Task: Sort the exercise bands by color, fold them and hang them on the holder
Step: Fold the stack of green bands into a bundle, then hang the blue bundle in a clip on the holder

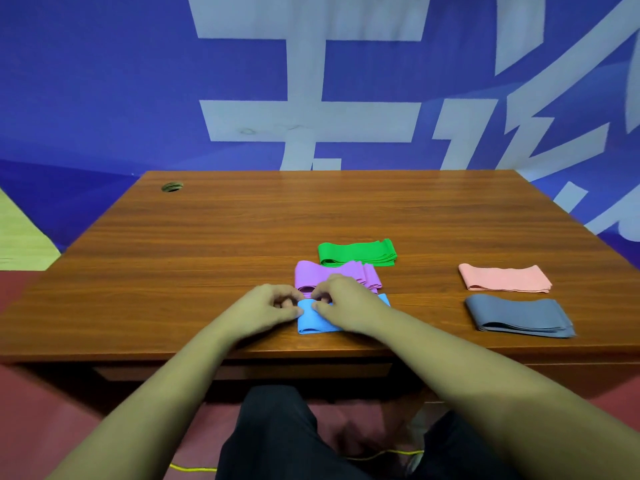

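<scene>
So both hands are bunched up on the same thing, the light blue band (317,323), which lies flat on the wooden desk (207,244) close to its near edge, about the middle. The left hand (273,306) has its fingers curled in, with the thumb pressed onto the band's left end. The right hand (343,303) covers most of the band's right half, fingers curled over the far edge and thumb lying on top. Looks like both are pinching it along the far-left corner, thumbs nearly touching each other. Only the near-left part of the blue and a sliver at its far right end peek out.

Just past the knuckles there's a folded purple band (332,278), its near edge right up against the fingers, maybe touching, can't quite tell. Beyond that, a bit to the right, is a folded green band (356,252) whose near edge meets the purple one.

Well off to the right are two more folded ones: a pink band (504,278) farther away and a grey band (519,317) nearer, close together but apart.

There's a round cable hole (172,187) at the desk's far left, a blue wall banner (104,81) with big white characters behind, and a yellow cord (381,455) on the red floor.
</scene>
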